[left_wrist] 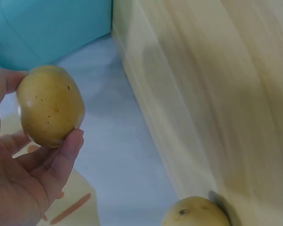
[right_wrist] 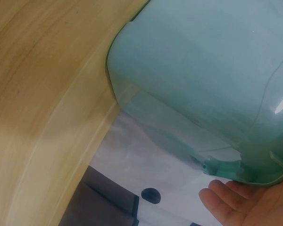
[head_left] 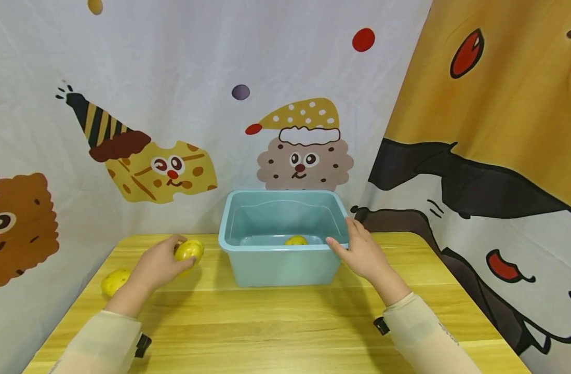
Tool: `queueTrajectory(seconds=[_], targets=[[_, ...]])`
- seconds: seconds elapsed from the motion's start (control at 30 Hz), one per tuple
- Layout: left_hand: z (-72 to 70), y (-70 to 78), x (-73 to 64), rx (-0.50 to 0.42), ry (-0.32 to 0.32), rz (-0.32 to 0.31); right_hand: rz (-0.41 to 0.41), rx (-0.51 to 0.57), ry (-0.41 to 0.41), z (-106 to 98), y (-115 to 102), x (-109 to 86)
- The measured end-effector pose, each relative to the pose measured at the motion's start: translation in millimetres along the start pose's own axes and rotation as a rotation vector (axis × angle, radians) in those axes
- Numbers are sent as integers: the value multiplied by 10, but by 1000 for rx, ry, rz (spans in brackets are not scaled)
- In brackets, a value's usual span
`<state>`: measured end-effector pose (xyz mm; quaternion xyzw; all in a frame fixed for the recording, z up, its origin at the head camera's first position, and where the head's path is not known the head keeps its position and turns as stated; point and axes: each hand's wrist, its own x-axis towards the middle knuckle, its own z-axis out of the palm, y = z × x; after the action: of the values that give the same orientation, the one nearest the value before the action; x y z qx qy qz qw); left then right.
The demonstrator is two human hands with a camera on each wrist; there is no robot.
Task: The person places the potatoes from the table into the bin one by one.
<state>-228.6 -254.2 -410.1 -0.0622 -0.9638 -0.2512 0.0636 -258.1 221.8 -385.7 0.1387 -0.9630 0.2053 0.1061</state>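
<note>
A yellow potato (head_left: 189, 251) with small dark specks is held between the thumb and fingers of my left hand (head_left: 158, 264), raised left of the bin. The left wrist view shows the same potato (left_wrist: 51, 106) close up, gripped at its sides. Another potato (head_left: 116, 282) lies on the table beyond my left wrist. At the centre stands a light blue plastic bin (head_left: 285, 267), upright, with one potato (head_left: 296, 240) visible inside. My right hand (head_left: 363, 254) holds the bin's right front corner, thumb over the rim and fingers along the outer right side.
The wooden table (head_left: 285, 327) ends just behind the bin, against a white cartoon curtain (head_left: 173, 62). A yellow and black printed curtain (head_left: 509, 135) hangs along the right side.
</note>
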Motion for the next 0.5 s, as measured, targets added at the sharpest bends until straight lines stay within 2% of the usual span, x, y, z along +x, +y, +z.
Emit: queueTrajectory(seconds=[0.23,0.5], targets=[[-73,97,-8,9,33,35,1,2,2,-5,-10,4],[-149,188,5,21,26,42,2,-3,-1,-1,-8,-1]])
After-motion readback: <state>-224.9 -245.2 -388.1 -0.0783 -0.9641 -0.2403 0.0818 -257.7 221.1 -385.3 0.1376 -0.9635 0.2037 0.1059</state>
